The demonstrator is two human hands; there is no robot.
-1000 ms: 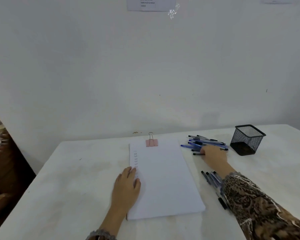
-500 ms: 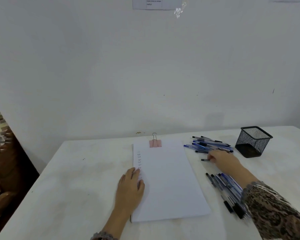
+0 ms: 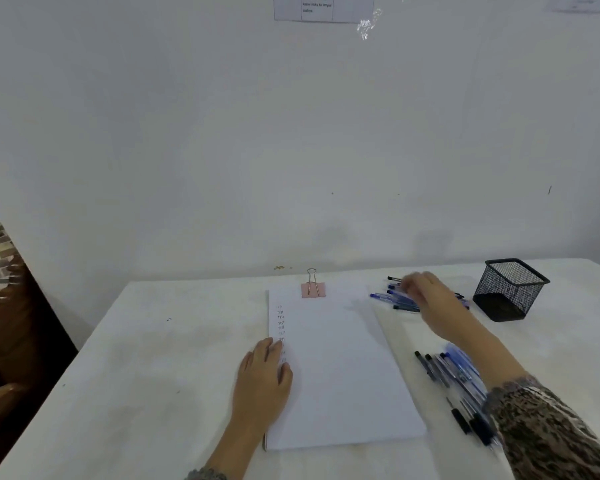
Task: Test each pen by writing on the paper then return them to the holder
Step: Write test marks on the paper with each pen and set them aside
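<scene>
Looking for the pens first: where do they lie from the right grip (image 3: 426,299)?

One loose heap of pens (image 3: 383,296) sits on the worktop (image 3: 174,358) right under it, between the paper (image 3: 343,375) and the black mesh holder (image 3: 510,289). A second bunch of pens (image 3: 440,368) lies nearer, beside the paper's right edge, with the forearm and patterned sleeve (image 3: 548,431) crossing over it.

Is the right grip closed on one?

Cannot tell. It is smeared by motion. It hangs over that far heap, but whether it pinches a pen or only touches the heap is unclear.

And the left grip (image 3: 264,379)?

Flat, fingers straight and together, pressing the paper's left edge, fingertips at the lower end of a column of small pen marks (image 3: 280,322). It holds nothing.

What is hidden or hard to read?

The right grip covers the middle of the far heap, and the sleeve covers the near bunch's lower end. The holder stands upright, apart from both, its inside too dark to make out. A pink binder clip (image 3: 313,289) bites the paper's top edge. A printed sheet (image 3: 323,8) on the wall is cut off at the top.
</scene>
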